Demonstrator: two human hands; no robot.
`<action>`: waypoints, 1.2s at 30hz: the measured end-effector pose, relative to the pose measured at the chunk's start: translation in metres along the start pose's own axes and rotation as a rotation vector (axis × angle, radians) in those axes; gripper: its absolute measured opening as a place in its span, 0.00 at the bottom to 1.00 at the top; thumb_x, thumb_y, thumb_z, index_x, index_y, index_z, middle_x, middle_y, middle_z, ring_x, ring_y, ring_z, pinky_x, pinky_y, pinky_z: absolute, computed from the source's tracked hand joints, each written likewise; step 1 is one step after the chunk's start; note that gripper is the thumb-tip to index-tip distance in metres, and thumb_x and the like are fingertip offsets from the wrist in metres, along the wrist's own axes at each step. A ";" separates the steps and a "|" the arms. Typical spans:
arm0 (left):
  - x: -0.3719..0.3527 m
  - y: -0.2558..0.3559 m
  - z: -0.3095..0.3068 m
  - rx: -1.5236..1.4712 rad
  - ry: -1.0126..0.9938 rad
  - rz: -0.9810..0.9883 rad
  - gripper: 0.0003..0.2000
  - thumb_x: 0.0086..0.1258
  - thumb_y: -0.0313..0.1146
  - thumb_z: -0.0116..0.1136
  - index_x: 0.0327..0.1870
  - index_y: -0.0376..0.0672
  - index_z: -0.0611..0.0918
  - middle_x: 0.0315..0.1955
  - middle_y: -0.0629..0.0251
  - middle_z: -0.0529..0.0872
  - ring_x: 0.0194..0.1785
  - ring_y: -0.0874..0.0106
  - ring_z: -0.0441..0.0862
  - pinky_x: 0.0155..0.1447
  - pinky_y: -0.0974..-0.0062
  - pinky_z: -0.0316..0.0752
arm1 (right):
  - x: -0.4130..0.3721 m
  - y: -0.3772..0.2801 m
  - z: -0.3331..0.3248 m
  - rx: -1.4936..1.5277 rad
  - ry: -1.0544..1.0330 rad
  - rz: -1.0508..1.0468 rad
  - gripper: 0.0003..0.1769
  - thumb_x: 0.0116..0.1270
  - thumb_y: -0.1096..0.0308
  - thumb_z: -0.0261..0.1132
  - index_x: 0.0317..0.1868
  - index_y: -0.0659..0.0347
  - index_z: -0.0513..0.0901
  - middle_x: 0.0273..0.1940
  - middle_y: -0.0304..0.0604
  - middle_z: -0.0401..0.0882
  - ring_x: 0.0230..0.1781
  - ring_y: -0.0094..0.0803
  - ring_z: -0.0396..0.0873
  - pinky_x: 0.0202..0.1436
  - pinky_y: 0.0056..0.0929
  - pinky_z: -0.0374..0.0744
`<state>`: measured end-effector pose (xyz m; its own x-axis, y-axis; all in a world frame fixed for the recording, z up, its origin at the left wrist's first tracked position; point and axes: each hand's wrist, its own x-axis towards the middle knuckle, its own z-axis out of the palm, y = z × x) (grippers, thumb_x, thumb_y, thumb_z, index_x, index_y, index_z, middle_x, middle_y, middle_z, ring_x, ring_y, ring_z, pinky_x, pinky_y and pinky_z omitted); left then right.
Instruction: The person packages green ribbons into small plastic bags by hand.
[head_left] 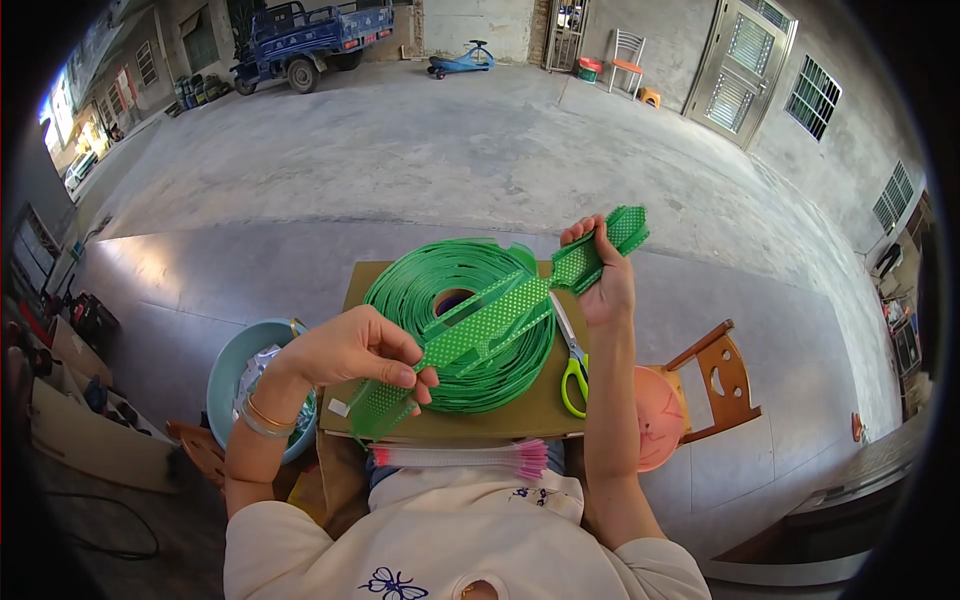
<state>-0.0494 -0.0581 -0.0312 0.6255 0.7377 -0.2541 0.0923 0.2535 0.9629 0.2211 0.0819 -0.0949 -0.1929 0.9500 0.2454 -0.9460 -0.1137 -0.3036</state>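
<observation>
A green ribbon with pale dots (490, 320) stretches between my two hands, over a big flat coil of green strip (400, 290). My left hand (365, 350) pinches its lower left end, with a loose tail hanging below. Up at the right, my right hand (608, 275) is wrapped round the other end, whose tip sticks out past the fingers. The coil lies on a brown board (365, 280). Scissors with yellow-green handles (574, 385) lie at the coil's right, beside my right forearm. A bundle of thin clear strips with pink ends (460, 457) lies across my lap.
Left of the board stands a blue basin (228, 375) with crumpled silvery wrapping inside. On the right are a pink round item (658, 420) and a small wooden chair (728, 385). Farther off are a blue three-wheeled truck (320, 35), a blue ride-on toy (464, 60) and a metal chair (627, 62).
</observation>
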 end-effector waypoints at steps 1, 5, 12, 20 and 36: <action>-0.002 0.000 0.000 0.044 0.027 0.053 0.08 0.58 0.24 0.62 0.37 0.30 0.82 0.32 0.57 0.85 0.36 0.74 0.83 0.44 0.81 0.76 | 0.000 0.001 -0.001 -0.008 0.019 0.002 0.07 0.70 0.70 0.50 0.40 0.64 0.71 0.35 0.44 0.72 0.38 0.36 0.73 0.51 0.39 0.76; -0.010 0.006 0.006 0.229 0.204 0.256 0.06 0.53 0.24 0.67 0.31 0.34 0.85 0.32 0.57 0.85 0.40 0.70 0.82 0.45 0.80 0.74 | -0.003 0.008 -0.009 -0.051 0.071 0.032 0.07 0.70 0.70 0.50 0.40 0.65 0.71 0.34 0.45 0.73 0.37 0.37 0.73 0.49 0.39 0.76; 0.005 0.017 0.027 0.515 0.332 1.007 0.08 0.48 0.26 0.69 0.30 0.37 0.86 0.33 0.55 0.86 0.59 0.57 0.71 0.61 0.64 0.60 | -0.023 0.051 -0.008 -0.235 0.176 0.200 0.07 0.71 0.71 0.49 0.40 0.65 0.70 0.34 0.47 0.74 0.35 0.37 0.74 0.46 0.39 0.78; 0.049 0.010 0.025 0.332 0.430 0.773 0.08 0.57 0.31 0.65 0.33 0.35 0.85 0.33 0.55 0.86 0.63 0.53 0.68 0.67 0.52 0.49 | -0.065 0.091 0.027 -0.418 0.040 0.462 0.20 0.71 0.53 0.46 0.46 0.63 0.71 0.34 0.45 0.76 0.33 0.29 0.77 0.38 0.28 0.78; 0.072 -0.018 0.003 0.210 0.585 0.672 0.07 0.60 0.26 0.62 0.35 0.33 0.84 0.57 0.49 0.73 0.60 0.61 0.72 0.55 0.70 0.71 | -0.083 0.073 0.048 -0.379 -0.315 0.767 0.15 0.63 0.63 0.61 0.45 0.64 0.73 0.33 0.45 0.79 0.30 0.32 0.79 0.37 0.26 0.80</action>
<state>-0.0034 -0.0117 -0.0669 0.1110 0.9028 0.4155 0.0256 -0.4205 0.9069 0.1557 -0.0192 -0.0927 -0.8488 0.5235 0.0745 -0.3906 -0.5259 -0.7555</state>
